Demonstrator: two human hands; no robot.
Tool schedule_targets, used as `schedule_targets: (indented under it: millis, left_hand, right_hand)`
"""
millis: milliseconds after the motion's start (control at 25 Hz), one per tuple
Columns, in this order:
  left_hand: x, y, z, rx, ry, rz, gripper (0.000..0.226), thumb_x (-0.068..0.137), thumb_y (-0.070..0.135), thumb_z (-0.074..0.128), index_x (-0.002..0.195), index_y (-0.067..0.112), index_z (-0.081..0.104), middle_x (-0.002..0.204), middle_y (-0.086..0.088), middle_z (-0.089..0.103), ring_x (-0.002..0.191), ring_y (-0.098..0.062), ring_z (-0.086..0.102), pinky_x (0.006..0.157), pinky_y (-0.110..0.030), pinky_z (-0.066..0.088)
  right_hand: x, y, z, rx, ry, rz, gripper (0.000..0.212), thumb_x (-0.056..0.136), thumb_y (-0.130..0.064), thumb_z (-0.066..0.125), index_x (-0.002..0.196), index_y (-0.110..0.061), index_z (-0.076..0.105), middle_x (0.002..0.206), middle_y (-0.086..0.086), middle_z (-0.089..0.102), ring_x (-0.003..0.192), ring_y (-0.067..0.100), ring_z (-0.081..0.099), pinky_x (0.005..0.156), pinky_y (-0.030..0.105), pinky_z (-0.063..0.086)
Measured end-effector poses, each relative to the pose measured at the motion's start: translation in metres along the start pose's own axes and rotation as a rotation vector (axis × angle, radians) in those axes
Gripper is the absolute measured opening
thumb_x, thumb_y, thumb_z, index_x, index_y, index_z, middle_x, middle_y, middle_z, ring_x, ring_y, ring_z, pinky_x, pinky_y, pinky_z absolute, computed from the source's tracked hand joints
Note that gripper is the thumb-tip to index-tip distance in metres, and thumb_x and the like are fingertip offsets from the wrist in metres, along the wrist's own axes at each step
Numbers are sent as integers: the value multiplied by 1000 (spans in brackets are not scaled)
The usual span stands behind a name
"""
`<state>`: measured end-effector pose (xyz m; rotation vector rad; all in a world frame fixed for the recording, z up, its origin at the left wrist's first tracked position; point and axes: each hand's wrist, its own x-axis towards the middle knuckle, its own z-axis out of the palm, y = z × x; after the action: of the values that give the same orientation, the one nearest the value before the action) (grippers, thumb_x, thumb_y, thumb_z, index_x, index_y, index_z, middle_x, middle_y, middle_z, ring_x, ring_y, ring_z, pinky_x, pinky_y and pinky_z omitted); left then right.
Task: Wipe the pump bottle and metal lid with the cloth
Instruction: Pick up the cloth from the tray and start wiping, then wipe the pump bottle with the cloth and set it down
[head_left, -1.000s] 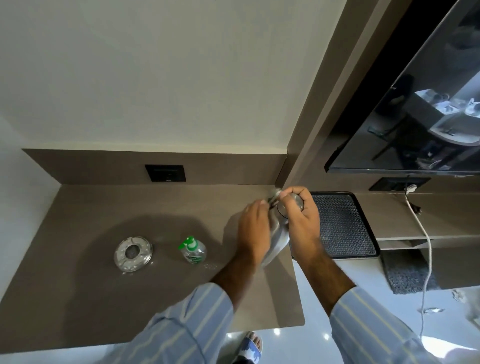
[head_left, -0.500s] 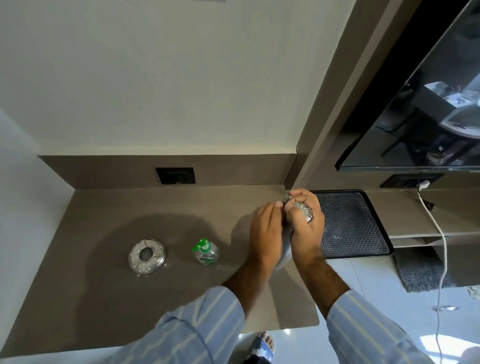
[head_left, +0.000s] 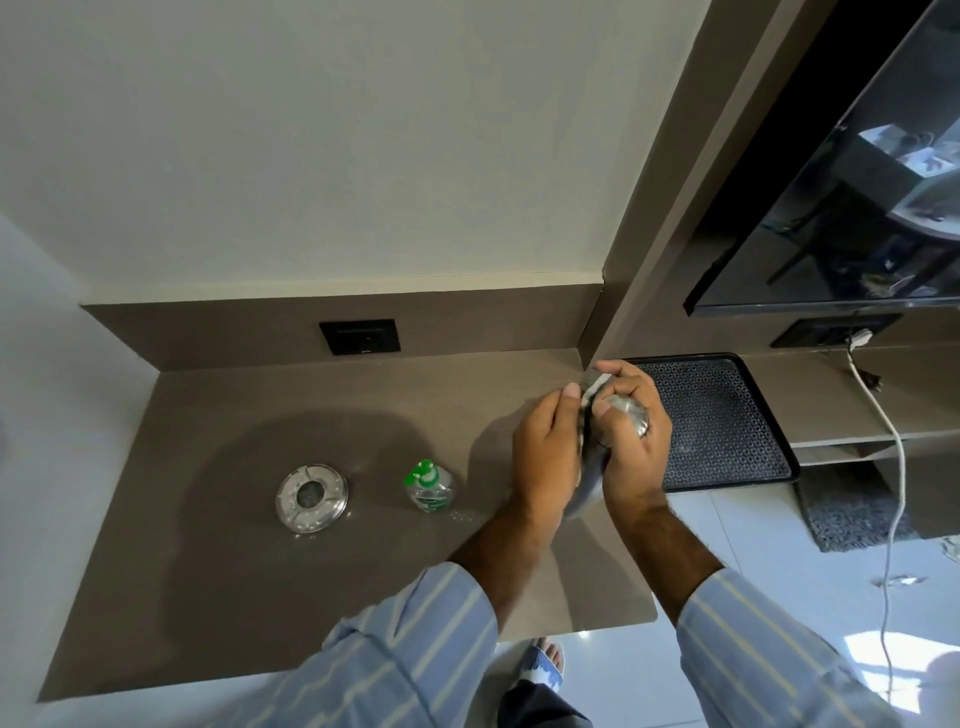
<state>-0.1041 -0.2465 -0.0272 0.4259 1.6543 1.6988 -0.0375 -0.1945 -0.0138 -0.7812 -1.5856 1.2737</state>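
My right hand (head_left: 636, 452) grips a small shiny metal lid (head_left: 635, 415) above the counter's right end. My left hand (head_left: 543, 447) presses a grey cloth (head_left: 587, 483) against the lid; the cloth hangs down between both wrists, and a light fold of it shows above the fingers. Most of the lid is hidden by fingers and cloth. The clear pump bottle (head_left: 430, 488) with a green pump stands upright on the brown counter (head_left: 234, 597), left of my hands and apart from them.
A round glass-and-metal dish (head_left: 311, 499) sits left of the bottle. A black patterned tray (head_left: 727, 415) lies just right of my hands. A wall socket (head_left: 359, 336) is behind. A white cable (head_left: 896, 467) hangs at the right, under a dark screen (head_left: 857, 208).
The lid has turned in my right hand, from showing its ring face to being wrapped by fingers. My left hand with the cloth has closed in against it. The view has shifted slightly.
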Motion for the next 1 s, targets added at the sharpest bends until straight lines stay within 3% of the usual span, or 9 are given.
schedule_targets:
  millis: [120,240,360,480,560,640,720,880,1000]
  left_hand:
    - [-19,19,-16,-123,37,-70,35,95,58,47,101,38,75,100,7,80,94,-12,76,85,-36,62]
    - [-29,43,-49,-579,-56,-293,47,105,45,40,115,17,76,113,-9,78,103,-23,75,88,-37,60]
    - [-25,70,-102,-770,-17,-186,46,110,35,32,135,11,61,132,-10,68,122,-25,63,110,-43,43]
    - [-13,94,-165,-879,82,-39,45,110,30,31,134,7,62,141,-17,59,125,-31,56,113,-46,36]
    - [-12,90,-202,-809,152,-3,48,110,28,33,112,13,78,128,-11,70,111,-28,66,103,-44,49]
    - [-17,75,-228,-732,165,-30,50,110,26,31,108,15,80,121,-8,74,111,-29,67,102,-41,51]
    - [-18,54,-243,-744,167,-159,45,109,29,30,130,9,65,137,-17,62,125,-33,57,115,-43,37]
    - [-19,24,-259,-635,136,-299,50,109,34,29,137,5,58,140,-13,61,114,-23,65,116,-40,34]
    - [-20,11,-267,-469,126,-279,52,107,39,31,112,11,75,114,-5,77,105,-28,70,112,-46,37]
  right_hand:
    - [-5,-2,-1,36,19,-3,41,78,-20,62,116,-4,57,134,26,58,120,40,58,107,64,45]
    - [-11,-10,-4,-33,-28,45,61,83,-28,64,139,-8,52,141,19,59,132,26,57,116,60,41]
    - [-19,-25,-14,-125,-27,50,70,88,-31,63,151,-7,45,151,13,55,144,26,50,123,58,34]
    - [-24,-48,-18,-396,43,-334,62,92,-35,65,149,-17,48,151,0,52,145,25,46,124,46,34]
    - [-43,-58,1,-525,-121,-500,43,97,-42,62,139,-40,50,132,-24,56,125,7,57,108,30,45]
    - [-72,-45,33,-502,-382,-287,26,99,-44,61,125,-45,57,106,-28,65,97,-2,67,87,20,54]
    - [-88,-11,64,-489,-525,-12,31,93,-30,72,122,-26,64,96,-11,71,89,6,71,82,21,57]
    - [-88,53,101,-613,-708,353,86,73,-27,94,147,-9,53,143,10,61,134,27,59,108,22,40]
    - [-90,86,121,-611,-694,398,71,71,-30,95,134,-16,65,127,4,70,121,27,66,92,16,45]
